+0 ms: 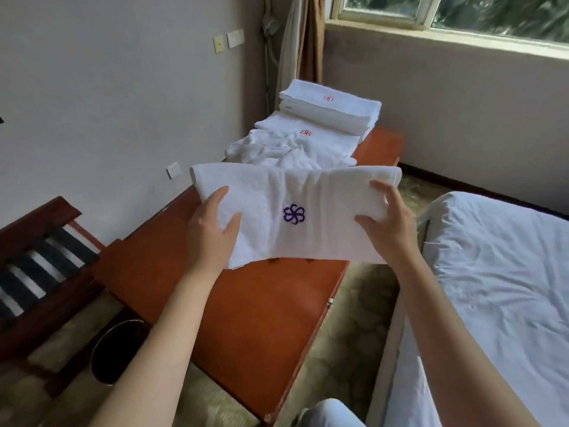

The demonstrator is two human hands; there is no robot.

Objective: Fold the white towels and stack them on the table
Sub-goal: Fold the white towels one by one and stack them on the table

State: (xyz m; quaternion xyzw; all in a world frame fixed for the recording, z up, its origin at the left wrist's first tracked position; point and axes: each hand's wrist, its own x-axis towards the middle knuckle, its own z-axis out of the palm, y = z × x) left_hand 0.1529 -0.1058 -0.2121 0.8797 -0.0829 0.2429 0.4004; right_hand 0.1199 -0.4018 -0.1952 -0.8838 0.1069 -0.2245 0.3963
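Note:
A folded white towel with a purple flower logo (308, 192) lies across the middle of the orange-brown table (252, 309). My left hand (212, 223) lies on its left part with straight fingers and the thumb spread. My right hand (386, 223) grips its right end, thumb on top and fingers curled round the edge. Behind it sits a crumpled heap of white towels (277, 149) and one flat towel with a red logo (326, 138). At the far end stands a stack of folded towels (332, 109).
A bed with a white sheet (498, 291) runs along the right. A wooden chair with striped cushion (40, 266) and a dark round bin (120, 352) stand at the left. The wall, a curtain (308, 38) and a window (462, 10) lie beyond the table.

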